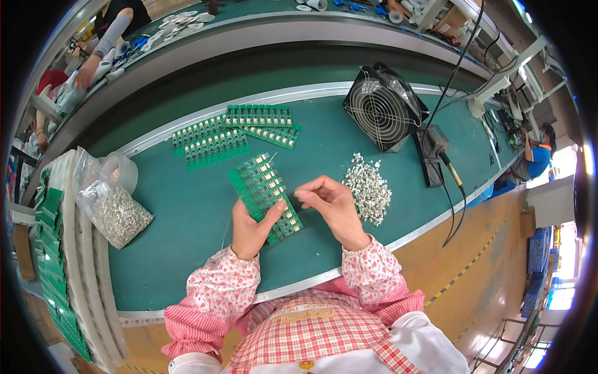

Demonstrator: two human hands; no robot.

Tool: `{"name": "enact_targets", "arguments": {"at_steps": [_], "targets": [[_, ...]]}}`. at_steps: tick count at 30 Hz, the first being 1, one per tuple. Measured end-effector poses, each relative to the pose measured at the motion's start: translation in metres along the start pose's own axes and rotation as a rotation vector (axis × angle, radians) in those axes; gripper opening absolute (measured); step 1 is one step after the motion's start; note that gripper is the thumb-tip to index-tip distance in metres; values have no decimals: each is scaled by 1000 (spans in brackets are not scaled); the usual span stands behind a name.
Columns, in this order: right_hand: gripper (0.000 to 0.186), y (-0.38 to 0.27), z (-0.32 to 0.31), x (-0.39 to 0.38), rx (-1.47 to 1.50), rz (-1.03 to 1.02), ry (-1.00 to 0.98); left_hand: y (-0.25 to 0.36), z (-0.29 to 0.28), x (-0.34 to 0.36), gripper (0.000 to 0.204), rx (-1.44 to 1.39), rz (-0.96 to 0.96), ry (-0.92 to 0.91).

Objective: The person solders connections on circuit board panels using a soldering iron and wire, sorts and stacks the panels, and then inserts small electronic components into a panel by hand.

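Observation:
My left hand (252,232) grips a green circuit board panel (258,190) by its near end, thumb on top. White connectors and thin pins line the panel's right side. Close to that edge, my right hand (333,209) has its thumb and forefinger pinched together; whatever is between the fingertips is too small to make out. Just right of this hand lies a pile of small white connectors (369,190). Beyond the held panel, several populated circuit board panels (215,148) overlap on the green table (180,212).
A clear bag of small parts (121,215) lies at the left beside a white cup (122,171). Green panels (53,268) stand in a white foam rack at far left. A black fan (383,112) and a soldering iron in its holder (436,149) occupy the right. Other people work beyond.

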State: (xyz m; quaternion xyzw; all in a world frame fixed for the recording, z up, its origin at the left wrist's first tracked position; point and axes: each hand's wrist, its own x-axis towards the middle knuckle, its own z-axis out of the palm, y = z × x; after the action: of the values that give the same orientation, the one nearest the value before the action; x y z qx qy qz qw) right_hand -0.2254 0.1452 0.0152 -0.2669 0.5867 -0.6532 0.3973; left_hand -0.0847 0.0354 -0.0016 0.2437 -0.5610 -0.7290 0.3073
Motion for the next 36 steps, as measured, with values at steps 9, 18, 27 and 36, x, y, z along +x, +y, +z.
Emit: {"name": "enact_targets", "arguments": {"at_steps": [9,18,27,36], "targets": [[17,4,12,0,304,218,-93,2,2,-1,22,78,42,3],[16,14,23,-3,231,53,-36,2,1,-2,26,178,90,-5],[14,21,22,-8,162,-1,-28,2,1,-5,30,188,127,-102],[26,-2,-31,-19,-928,-560,349,3,2,5,33,-157,-68,44]]}}
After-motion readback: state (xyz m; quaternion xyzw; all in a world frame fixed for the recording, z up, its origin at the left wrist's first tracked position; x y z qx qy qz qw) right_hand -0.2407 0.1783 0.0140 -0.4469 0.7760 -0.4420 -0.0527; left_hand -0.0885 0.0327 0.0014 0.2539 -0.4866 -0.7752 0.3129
